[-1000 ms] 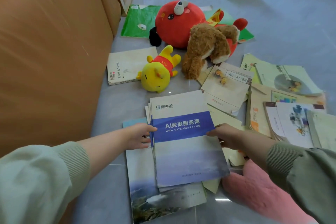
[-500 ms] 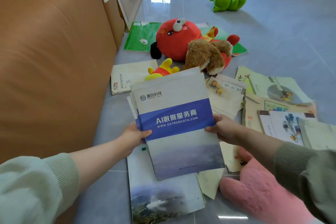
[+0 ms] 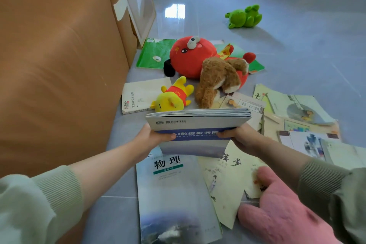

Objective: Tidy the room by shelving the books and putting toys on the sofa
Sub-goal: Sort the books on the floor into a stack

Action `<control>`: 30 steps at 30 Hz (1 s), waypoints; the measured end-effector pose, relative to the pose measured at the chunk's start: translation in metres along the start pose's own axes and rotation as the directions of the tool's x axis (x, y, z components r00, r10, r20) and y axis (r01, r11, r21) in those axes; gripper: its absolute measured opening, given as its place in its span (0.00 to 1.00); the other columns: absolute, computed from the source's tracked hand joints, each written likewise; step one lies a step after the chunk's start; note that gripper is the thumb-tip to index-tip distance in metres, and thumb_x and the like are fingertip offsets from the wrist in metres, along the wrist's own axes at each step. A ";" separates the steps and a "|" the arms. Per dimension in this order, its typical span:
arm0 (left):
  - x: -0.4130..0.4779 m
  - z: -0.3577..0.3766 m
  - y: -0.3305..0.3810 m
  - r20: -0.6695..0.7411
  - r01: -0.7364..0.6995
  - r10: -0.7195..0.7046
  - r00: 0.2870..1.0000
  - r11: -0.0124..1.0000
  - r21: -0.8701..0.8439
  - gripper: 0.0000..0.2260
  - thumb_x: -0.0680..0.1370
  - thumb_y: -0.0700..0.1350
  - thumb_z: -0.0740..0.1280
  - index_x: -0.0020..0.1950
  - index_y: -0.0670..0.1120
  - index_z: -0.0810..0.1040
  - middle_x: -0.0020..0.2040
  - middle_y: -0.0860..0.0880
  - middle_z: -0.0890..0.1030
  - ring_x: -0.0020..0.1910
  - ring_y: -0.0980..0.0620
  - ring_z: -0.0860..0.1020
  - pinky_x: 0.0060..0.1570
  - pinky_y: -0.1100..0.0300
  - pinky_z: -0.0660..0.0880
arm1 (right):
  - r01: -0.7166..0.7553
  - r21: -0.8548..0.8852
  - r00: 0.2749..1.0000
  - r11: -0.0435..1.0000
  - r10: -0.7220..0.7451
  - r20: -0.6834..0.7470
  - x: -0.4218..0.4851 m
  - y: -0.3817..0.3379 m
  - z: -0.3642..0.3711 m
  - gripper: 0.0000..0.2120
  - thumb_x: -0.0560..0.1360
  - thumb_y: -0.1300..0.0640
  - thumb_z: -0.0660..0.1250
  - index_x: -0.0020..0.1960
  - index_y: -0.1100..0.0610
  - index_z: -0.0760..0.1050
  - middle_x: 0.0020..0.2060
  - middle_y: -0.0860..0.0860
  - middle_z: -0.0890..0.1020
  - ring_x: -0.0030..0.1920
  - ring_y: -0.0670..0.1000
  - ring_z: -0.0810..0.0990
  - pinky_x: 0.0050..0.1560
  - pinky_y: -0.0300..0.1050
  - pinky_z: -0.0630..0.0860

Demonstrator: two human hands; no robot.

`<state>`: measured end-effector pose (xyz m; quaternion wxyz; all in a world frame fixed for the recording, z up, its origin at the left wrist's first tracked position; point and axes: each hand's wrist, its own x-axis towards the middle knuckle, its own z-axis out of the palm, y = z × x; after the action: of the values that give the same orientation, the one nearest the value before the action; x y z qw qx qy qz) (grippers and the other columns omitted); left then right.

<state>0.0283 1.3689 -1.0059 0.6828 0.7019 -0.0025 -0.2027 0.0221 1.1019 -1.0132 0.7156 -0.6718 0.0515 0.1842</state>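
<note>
Head: booklet stack point(image 3: 198, 125) gripped between left hand point(image 3: 153, 138) and right hand point(image 3: 242, 136).

The stack of booklets point(image 3: 198, 125) is hiding the fingers of the left hand point(image 3: 150, 137) and right hand point(image 3: 243, 136) beneath it — only thumbs are showing. It is also covering the top edge of the physics book point(image 3: 174, 194), whose bottom is running off the frame. The pink plush point(image 3: 283, 218) is being cut off at the lower right; the brown plush point(image 3: 215, 78) is masking part of the red plush point(image 3: 188, 59).
</note>
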 end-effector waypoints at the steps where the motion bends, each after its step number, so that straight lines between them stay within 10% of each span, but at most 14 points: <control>1: 0.002 -0.001 0.000 -0.004 0.006 -0.006 1.000 1.000 -0.008 0.18 0.71 0.29 0.70 0.55 0.46 0.78 0.52 0.50 0.83 0.53 0.52 0.80 0.53 0.59 0.76 | -0.003 0.006 1.000 1.000 0.003 0.006 0.001 0.000 0.001 0.26 0.58 0.70 0.68 0.56 0.59 0.76 0.51 0.54 0.83 0.55 0.55 0.80 0.57 0.50 0.76; 16: 0.032 0.025 -0.002 -0.159 0.127 -0.114 0.981 0.989 0.074 0.07 0.74 0.38 0.71 0.49 0.48 0.79 0.49 0.47 0.82 0.49 0.49 0.80 0.54 0.54 0.75 | -0.147 -0.191 0.965 0.970 0.098 -0.245 0.008 0.020 -0.014 0.18 0.69 0.73 0.70 0.55 0.57 0.75 0.55 0.56 0.80 0.55 0.55 0.79 0.58 0.52 0.76; 21: 0.061 0.065 -0.007 -0.167 0.254 -0.242 0.956 0.965 0.059 0.09 0.75 0.40 0.71 0.54 0.42 0.78 0.52 0.46 0.82 0.47 0.46 0.81 0.51 0.53 0.77 | -0.306 -0.162 0.894 0.938 0.224 -0.387 0.005 0.026 -0.040 0.14 0.68 0.67 0.72 0.50 0.58 0.74 0.47 0.54 0.79 0.42 0.51 0.78 0.35 0.40 0.72; 30: 0.097 0.132 -0.015 -0.096 0.320 -0.306 0.947 0.916 0.242 0.15 0.76 0.29 0.63 0.61 0.39 0.71 0.51 0.44 0.76 0.47 0.47 0.75 0.34 0.59 0.72 | -0.478 -0.052 0.691 0.877 0.339 -0.639 -0.008 0.066 -0.089 0.07 0.68 0.67 0.67 0.46 0.64 0.72 0.38 0.52 0.73 0.43 0.50 0.71 0.41 0.43 0.68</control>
<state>0.0752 1.2163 -1.0452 0.5458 0.7802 0.1030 -0.2876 0.0083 1.0154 -1.0812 0.5234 -0.7384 0.4089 0.1167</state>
